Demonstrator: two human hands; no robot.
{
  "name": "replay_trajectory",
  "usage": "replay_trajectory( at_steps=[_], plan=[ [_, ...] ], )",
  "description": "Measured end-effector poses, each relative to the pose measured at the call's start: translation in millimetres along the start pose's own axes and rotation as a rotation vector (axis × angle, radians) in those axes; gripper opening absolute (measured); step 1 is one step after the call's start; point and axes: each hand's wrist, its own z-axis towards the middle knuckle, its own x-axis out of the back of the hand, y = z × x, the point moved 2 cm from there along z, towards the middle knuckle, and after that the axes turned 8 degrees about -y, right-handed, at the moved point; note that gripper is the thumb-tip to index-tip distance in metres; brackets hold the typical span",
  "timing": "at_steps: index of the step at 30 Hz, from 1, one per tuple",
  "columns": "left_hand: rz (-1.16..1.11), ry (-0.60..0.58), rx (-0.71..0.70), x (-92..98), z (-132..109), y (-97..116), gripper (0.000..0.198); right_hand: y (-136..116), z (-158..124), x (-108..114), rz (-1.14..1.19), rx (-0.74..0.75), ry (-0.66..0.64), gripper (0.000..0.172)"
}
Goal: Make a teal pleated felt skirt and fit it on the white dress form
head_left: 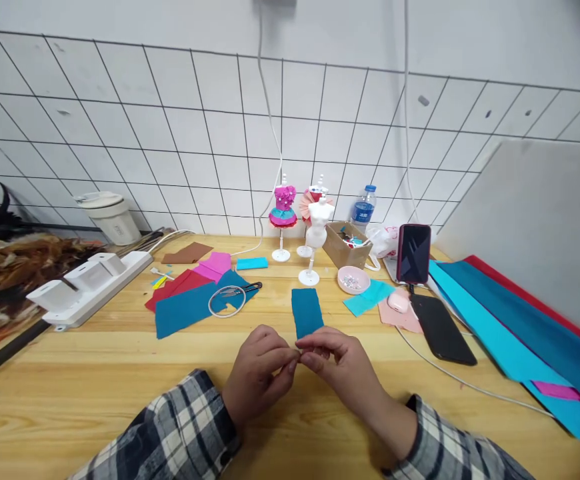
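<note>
My left hand [259,370] and my right hand [341,365] meet fingertip to fingertip over the wooden table [95,393]. Both are closed in a pinch on the near edge of a small teal fabric strip [307,312], which lies flat and runs away from me. Behind the strip stands a bare white mini mannequin [316,233]. A second mannequin in a pink and teal dress [283,210] stands to its left, and a third with a pink ruffle [310,200] stands behind it.
Left: teal, red and pink fabric pieces [190,297], a wire ring with thread snips [230,298], a white power strip [87,280], feathers [10,273]. Right: a cardboard box [346,245], bead bowl [353,279], water bottle [363,205], two phones [413,253], long teal fabric sheets [520,333].
</note>
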Motion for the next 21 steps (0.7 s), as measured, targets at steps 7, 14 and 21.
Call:
replay_trajectory(
  at_steps=[7, 14, 21],
  plan=[
    [0.036, -0.030, -0.035, -1.6, -1.4, -2.0, 0.015, 6.0, -0.1, 0.2, -0.001, -0.145, -0.016, 0.018],
    [0.039, -0.040, -0.012, -2.2, 1.5, -1.8, 0.015, -6.5, -2.5, 1.5, -0.220, 0.051, 0.012, 0.011],
    [0.029, -0.056, 0.066, -5.6, -0.2, -5.7, 0.015, -0.3, -10.0, -2.6, -0.442, 0.199, 0.036, 0.011]
  ],
)
